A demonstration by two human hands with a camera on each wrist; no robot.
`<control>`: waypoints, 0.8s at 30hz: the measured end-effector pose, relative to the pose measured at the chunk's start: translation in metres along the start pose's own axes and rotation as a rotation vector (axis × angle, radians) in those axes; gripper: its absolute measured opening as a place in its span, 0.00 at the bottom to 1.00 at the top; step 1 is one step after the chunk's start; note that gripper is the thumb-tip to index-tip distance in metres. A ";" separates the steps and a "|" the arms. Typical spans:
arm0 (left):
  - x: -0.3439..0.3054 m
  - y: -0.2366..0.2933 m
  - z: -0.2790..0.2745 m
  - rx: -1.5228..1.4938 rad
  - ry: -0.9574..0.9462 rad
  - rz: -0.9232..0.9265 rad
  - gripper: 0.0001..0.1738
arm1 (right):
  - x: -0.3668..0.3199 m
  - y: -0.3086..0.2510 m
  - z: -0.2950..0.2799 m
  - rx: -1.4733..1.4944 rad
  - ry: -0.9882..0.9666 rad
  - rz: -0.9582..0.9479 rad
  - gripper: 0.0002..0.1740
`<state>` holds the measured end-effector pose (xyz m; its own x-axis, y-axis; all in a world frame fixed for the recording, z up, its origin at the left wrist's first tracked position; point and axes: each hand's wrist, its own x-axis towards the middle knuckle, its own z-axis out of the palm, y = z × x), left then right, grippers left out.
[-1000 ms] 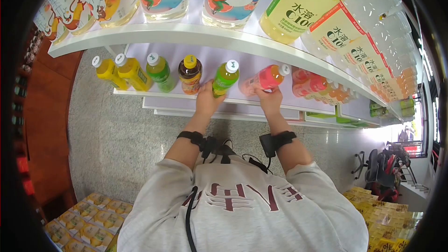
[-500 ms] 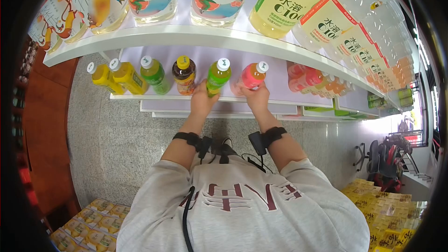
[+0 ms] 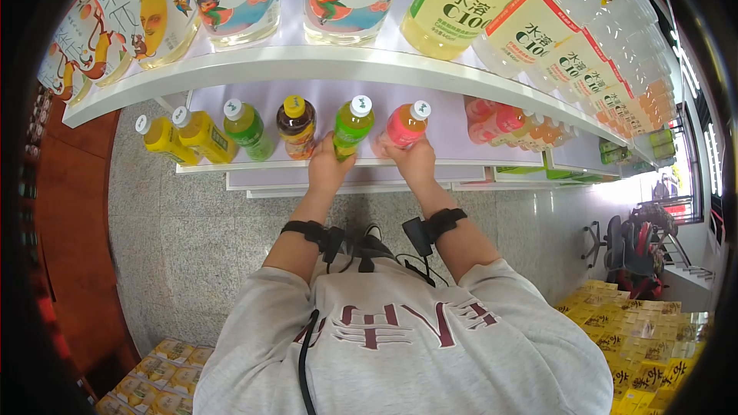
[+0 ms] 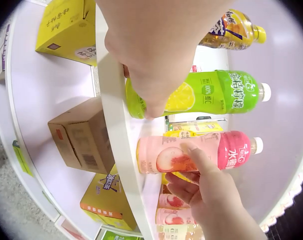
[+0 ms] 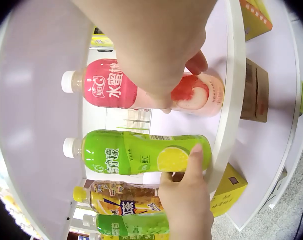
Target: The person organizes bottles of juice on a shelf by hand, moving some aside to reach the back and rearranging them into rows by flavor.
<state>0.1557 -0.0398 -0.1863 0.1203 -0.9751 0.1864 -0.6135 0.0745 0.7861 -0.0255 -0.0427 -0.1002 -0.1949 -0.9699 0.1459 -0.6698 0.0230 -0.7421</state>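
Along the front of the middle shelf (image 3: 269, 92), my left hand (image 3: 329, 170) grips the lower part of a green lemon drink bottle (image 3: 354, 127). In the right wrist view its thumb lies on the label near the base, with the fingers round the side. My right hand (image 3: 416, 164) holds a pink peach drink bottle (image 3: 404, 129) low down, thumb across its front in the left wrist view. Both bottles are upright, side by side with a small gap. Left of the green one is a brown tea bottle (image 3: 296, 129) with a yellow cap, close to my left fingers.
A green bottle (image 3: 247, 134) and two yellow bottles (image 3: 206, 138) continue the row leftward. More pink bottles (image 3: 500, 123) lie to the right. The upper shelf's edge (image 3: 307, 65) overhangs the row, carrying large bottles. Cartons (image 4: 84, 137) sit on the lower shelf.
My right hand has brought the peach bottle leftward, nearer the green bottle, and it leans less. The left hand has stayed on the green bottle. The head view has shifted slightly.
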 end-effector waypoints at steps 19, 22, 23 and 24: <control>-0.001 0.005 0.003 -0.122 0.016 0.093 0.28 | -0.001 0.046 0.012 -0.177 -0.018 -0.056 0.25; 0.000 -0.004 0.009 -0.080 0.011 0.075 0.26 | 0.001 0.078 -0.006 0.098 -0.243 -0.139 0.23; -0.001 -0.002 0.008 -0.048 -0.016 0.048 0.26 | 0.004 0.090 -0.020 0.105 -0.219 -0.125 0.23; -0.004 0.011 -0.001 0.042 -0.070 -0.005 0.25 | 0.008 0.101 -0.035 0.137 -0.356 -0.083 0.21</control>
<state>0.1493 -0.0353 -0.1777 0.0692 -0.9878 0.1396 -0.6458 0.0623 0.7609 -0.1197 -0.0398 -0.1511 0.1328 -0.9911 -0.0093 -0.5661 -0.0682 -0.8215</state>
